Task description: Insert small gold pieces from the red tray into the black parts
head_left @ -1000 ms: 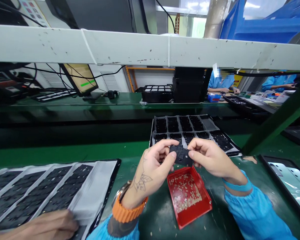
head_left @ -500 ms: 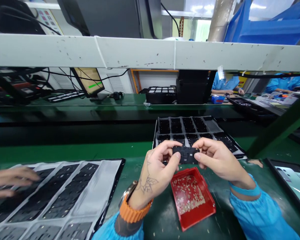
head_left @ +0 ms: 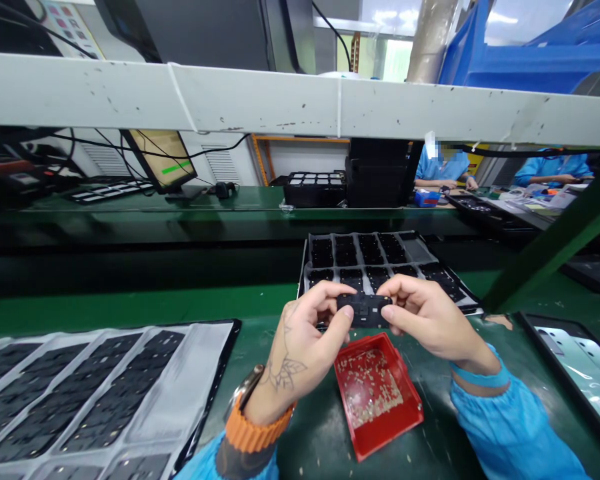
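Note:
A small flat black plastic part (head_left: pixel 365 311) with fine moulded details is held up between my two hands. My left hand (head_left: pixel 313 337) pinches its left end between thumb and fingers. At the right end, my right hand (head_left: pixel 420 313) grips it the same way. Just below the part sits a red bin (head_left: pixel 415 427) with many tiny pale pieces spread over its floor. Behind my hands lies a tray (head_left: pixel 420 251) whose compartments hold similar black parts.
To the left, a larger tray (head_left: pixel 167 407) carries rows of black parts. A black tray (head_left: pixel 535 327) with pale green panels lies at right. A green post (head_left: pixel 555 233) slants up there, and a white shelf beam (head_left: pixel 260 100) crosses above. Co-workers in blue (head_left: pixel 443 167) sit beyond.
Another person's hand over the left tray has gone out of view. The whole view has shifted slightly; both my hands keep hold of the black part.

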Available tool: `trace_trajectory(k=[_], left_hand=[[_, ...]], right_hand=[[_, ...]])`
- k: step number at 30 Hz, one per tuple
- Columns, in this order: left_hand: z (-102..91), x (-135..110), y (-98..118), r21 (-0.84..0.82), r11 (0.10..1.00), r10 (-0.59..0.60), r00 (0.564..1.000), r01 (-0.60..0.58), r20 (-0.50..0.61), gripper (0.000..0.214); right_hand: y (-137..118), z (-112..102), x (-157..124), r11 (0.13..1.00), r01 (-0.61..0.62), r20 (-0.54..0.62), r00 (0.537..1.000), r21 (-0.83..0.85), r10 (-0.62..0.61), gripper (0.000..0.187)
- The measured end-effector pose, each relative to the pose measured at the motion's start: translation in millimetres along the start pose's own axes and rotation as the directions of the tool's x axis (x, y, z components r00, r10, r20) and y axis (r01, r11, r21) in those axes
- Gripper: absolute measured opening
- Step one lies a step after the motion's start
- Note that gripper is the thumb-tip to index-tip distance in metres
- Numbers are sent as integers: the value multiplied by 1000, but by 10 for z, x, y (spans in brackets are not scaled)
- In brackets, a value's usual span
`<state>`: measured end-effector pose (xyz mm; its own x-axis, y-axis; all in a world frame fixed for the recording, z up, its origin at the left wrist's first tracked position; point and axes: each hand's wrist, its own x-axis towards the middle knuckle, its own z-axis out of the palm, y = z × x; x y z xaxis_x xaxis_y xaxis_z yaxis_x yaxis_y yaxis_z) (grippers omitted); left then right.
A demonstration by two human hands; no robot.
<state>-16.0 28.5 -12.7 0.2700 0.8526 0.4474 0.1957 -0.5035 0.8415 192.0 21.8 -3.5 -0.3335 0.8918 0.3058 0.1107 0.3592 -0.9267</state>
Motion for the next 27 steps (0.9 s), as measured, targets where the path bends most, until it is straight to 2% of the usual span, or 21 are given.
trace_trajectory(k=[10, 19, 23, 25, 27], left_hand=[[2, 1, 12, -17, 1000, -12, 1000, 12, 20, 13], [83, 33, -6, -249, 953, -180, 984, 175, 4, 18], [104, 56, 8, -291, 938, -201, 980, 191, -5, 23], [98, 55, 2, -272, 944, -197, 980, 187, -9, 25], [84, 49, -10, -214, 960, -182, 983, 178, 1, 27]], right_hand=[[1, 0, 1, 999, 31, 0, 1000, 23, -31, 8], [30, 32, -8, 998, 63, -36, 997, 17, -63, 9], [42, 38, 1, 999, 48, -21, 999, 18, -47, 9], [33, 33, 2, 998, 46, 13, 999, -39, -45, 11], [15, 28, 1, 982, 79, 67, 995, -170, -68, 15]])
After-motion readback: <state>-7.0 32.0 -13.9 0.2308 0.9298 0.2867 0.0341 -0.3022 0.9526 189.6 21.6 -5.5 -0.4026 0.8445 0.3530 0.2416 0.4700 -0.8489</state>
